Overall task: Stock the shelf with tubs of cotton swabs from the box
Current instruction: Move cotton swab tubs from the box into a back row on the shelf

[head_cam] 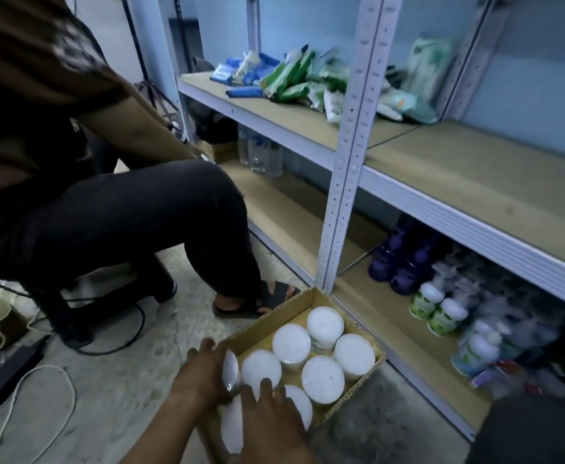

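Observation:
A cardboard box (311,298) sits on the floor before the shelf, holding several white-lidded tubs of cotton swabs (323,377). My left hand (200,373) is at the box's left side, fingers wrapped on a tilted tub (231,371). My right hand (271,416) lies over the near tubs, fingers spread across a lid (261,366). On the bottom shelf (405,346) stand green-and-white tubs (436,306) beside purple bottles (398,262).
A seated person in dark trousers (140,216) is at the left, sandalled foot (257,301) next to the box. Cables (40,380) lie on the floor. The middle shelf (468,182) holds packets (294,78) at its back left.

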Available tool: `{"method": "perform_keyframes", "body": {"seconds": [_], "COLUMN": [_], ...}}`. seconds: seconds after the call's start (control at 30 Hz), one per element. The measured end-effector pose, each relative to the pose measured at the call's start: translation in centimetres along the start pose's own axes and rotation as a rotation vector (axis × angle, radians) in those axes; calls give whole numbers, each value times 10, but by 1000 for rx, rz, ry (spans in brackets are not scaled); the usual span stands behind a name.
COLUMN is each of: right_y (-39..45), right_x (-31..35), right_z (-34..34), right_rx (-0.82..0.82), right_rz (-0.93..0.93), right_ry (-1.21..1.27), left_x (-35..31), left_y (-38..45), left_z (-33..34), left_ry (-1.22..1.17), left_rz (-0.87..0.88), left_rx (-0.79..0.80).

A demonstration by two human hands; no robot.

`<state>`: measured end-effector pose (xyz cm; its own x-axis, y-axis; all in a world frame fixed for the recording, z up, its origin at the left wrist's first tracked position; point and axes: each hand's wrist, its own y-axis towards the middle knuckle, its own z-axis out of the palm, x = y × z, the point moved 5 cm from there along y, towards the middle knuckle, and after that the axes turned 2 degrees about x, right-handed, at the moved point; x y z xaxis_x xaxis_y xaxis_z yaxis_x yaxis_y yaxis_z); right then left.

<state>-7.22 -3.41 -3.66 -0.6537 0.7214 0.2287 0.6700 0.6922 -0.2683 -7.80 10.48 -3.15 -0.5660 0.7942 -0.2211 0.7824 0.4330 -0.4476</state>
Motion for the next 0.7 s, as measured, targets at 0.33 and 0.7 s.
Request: {"method": "perform_keyframes", "body": {"seconds": [0.33, 0.7], "right_y": [-75, -254], "right_x": [-99, -239], "right_z": [-218, -418], "right_rx": [-71, -388], "right_rz": [55, 451], "right_ry": [130, -87], "left_x": [-154, -432], "left_y": [-73, -188], "left_z": [-158, -243], "left_ry": [148, 320], "left_rz": [324, 949], "left_rx": [-155, -310]}}
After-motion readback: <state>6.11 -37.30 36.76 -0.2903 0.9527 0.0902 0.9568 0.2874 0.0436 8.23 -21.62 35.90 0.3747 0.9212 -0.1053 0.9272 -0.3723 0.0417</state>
